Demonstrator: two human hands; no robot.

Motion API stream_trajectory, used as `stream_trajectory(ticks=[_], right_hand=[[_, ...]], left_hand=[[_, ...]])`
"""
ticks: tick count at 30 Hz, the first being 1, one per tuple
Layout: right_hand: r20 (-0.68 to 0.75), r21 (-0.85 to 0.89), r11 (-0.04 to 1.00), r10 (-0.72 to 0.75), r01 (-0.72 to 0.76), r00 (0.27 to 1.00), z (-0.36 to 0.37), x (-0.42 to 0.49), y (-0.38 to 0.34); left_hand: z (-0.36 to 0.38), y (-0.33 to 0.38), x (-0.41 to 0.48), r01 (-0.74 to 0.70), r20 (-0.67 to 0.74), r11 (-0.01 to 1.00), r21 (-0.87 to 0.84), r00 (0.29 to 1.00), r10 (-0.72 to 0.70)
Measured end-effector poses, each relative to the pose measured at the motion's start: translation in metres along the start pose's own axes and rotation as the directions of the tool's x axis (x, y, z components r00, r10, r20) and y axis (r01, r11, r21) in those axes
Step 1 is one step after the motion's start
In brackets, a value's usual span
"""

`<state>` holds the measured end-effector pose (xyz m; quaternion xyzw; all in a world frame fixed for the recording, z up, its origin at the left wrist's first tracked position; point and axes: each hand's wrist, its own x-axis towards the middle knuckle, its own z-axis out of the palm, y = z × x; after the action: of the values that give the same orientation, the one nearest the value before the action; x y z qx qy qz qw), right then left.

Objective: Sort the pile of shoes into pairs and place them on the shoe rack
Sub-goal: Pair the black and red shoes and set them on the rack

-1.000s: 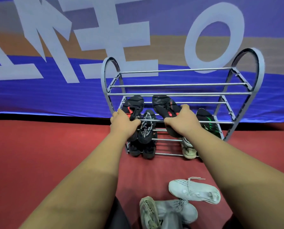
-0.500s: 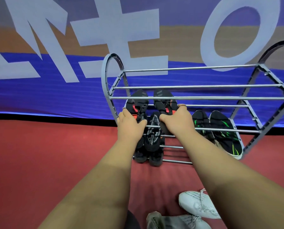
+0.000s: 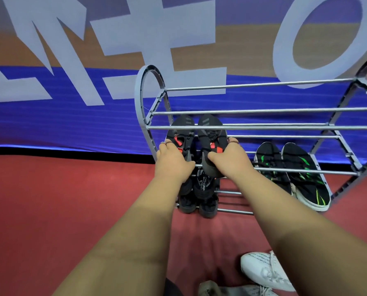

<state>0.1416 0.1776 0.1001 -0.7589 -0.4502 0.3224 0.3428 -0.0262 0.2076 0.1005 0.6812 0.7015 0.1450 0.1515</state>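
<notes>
A grey metal shoe rack (image 3: 263, 127) stands against the wall. On its middle shelf at the left lie two black shoes with red marks. My left hand (image 3: 172, 162) grips the heel of the left black-red shoe (image 3: 181, 130). My right hand (image 3: 229, 160) grips the heel of the right black-red shoe (image 3: 210, 129). Both shoes point toes toward the wall, side by side. A black-and-green pair (image 3: 296, 169) rests on the same shelf to the right. A black pair (image 3: 199, 195) sits on the bottom shelf under my hands.
A white sneaker (image 3: 263, 272) and a grey sneaker (image 3: 238, 290) lie on the red floor near my knees. A blue and orange banner (image 3: 71, 82) with big white letters covers the wall behind the rack. The rack's top shelf holds nothing.
My view has moved closer to the rack and shifted left. Both hands have pushed the two black-red shoes further onto the middle shelf and brought them side by side.
</notes>
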Motion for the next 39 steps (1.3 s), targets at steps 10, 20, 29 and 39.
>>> stream_trajectory(ticks=[10,20,29,39], right_hand=[[0.135,-0.236,0.964,-0.091,0.121,0.987,-0.006,-0.013,0.000],[0.040,-0.091,0.976,-0.197,0.200,0.980,0.008,-0.025,-0.001],[0.129,-0.082,0.974,-0.198,0.209,0.972,-0.008,-0.032,-0.003],[0.226,-0.300,0.930,-0.148,0.214,0.963,-0.034,-0.059,-0.006]], left_hand=[[-0.016,-0.004,-0.001,0.116,0.165,0.963,0.244,0.973,-0.160],[-0.018,-0.010,-0.001,0.249,0.055,0.963,-0.101,0.968,-0.245],[-0.026,-0.007,-0.006,0.281,0.104,0.960,0.012,0.954,-0.280],[-0.060,-0.017,-0.042,0.067,0.368,0.965,0.253,0.916,-0.160]])
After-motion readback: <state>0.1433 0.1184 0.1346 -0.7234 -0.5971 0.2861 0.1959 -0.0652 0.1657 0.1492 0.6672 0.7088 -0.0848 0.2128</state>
